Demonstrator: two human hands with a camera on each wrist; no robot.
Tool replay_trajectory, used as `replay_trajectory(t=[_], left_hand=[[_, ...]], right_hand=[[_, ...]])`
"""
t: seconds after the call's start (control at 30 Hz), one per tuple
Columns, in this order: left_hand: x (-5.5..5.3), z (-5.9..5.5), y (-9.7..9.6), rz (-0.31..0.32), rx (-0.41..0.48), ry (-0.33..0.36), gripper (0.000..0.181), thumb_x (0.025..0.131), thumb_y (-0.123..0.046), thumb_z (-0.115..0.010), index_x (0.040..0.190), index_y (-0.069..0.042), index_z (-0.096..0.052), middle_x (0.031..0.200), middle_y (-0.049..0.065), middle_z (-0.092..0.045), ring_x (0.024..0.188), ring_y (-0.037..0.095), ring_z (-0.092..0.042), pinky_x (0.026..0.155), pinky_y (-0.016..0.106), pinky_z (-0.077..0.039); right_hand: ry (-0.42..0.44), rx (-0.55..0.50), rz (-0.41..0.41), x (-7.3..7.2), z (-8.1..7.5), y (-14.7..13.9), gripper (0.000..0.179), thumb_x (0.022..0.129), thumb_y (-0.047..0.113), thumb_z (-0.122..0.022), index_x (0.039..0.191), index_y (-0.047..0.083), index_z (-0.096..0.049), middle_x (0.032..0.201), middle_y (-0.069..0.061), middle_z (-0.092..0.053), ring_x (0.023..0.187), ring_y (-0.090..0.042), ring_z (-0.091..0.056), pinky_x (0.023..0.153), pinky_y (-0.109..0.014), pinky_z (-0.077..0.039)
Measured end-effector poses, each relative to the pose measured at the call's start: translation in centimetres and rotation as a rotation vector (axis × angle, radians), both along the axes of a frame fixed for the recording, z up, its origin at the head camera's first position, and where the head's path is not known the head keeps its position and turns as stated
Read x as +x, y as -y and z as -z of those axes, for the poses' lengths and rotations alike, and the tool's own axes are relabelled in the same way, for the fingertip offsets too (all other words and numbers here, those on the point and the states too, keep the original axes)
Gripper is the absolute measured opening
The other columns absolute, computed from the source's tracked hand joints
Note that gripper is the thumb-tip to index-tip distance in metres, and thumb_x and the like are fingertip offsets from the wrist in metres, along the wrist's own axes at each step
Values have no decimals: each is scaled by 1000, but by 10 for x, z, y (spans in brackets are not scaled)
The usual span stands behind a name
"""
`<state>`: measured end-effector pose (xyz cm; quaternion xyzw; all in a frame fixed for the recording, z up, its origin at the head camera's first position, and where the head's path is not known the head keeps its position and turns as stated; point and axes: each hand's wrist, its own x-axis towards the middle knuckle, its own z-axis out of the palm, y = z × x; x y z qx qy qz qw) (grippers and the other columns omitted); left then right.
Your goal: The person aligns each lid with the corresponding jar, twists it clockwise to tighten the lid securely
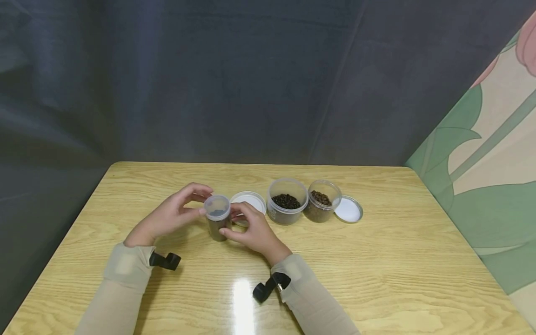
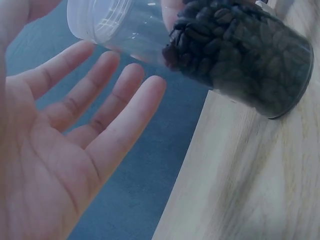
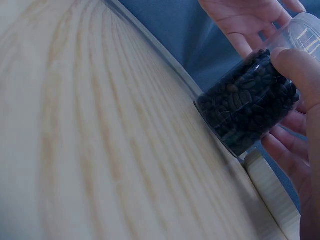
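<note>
A clear plastic jar of dark coffee beans [image 2: 245,55] stands near the middle of the table in the head view, with a translucent screw lid [image 1: 217,208] on top. My right hand [image 1: 255,232] grips the jar from the right, thumb on the near side and fingers behind it. In the right wrist view the beans [image 3: 245,102] fill most of the jar's lower part. My left hand [image 1: 171,216] is at the lid's left side, its fingers [image 2: 125,115] spread and nearly straight beside the lid. The left thumb is close to the lid's rim.
Behind the jar lies a round white lid [image 1: 251,197]. To its right stand a wide uncovered tub [image 1: 286,217] of dark beans and an uncovered jar [image 1: 317,216] of brown grains. Another white lid [image 1: 348,209] lies beside them. A dark curtain [image 1: 234,83] hangs behind the table.
</note>
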<state>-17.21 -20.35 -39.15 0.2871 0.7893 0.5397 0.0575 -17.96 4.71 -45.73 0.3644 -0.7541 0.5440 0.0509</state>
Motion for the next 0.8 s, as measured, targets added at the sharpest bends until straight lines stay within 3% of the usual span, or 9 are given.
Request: replay_trajectory(t=[0.43,0.67,0.8], left_hand=[[3,-9,-8,-56,-15,74,44,91,-5,-77,129,-5,-55,127,13,-57,118,32,-55,90,31,-59],[3,-9,-3,10,-7,73,49,94,-7,-73,140,-7,-54,134,10,-55,120,24,-54,94,33,-58],[3,-7,-1,38,0,43,51,95,-5,-71,143,-6,-53,135,10,-53,120,19,-54,95,32,-57]], right_hand=[[-12,10,3,-1,1,1,49,84,9,-84,127,5,-61,114,-9,-64,106,-21,-64,93,-29,-58],[16,4,0,2,-3,1,51,83,6,-85,127,1,-61,118,-15,-64,107,-29,-64,95,-39,-58],[15,7,2,0,0,1,50,84,8,-85,128,5,-61,117,-11,-64,107,-24,-64,95,-34,-58]])
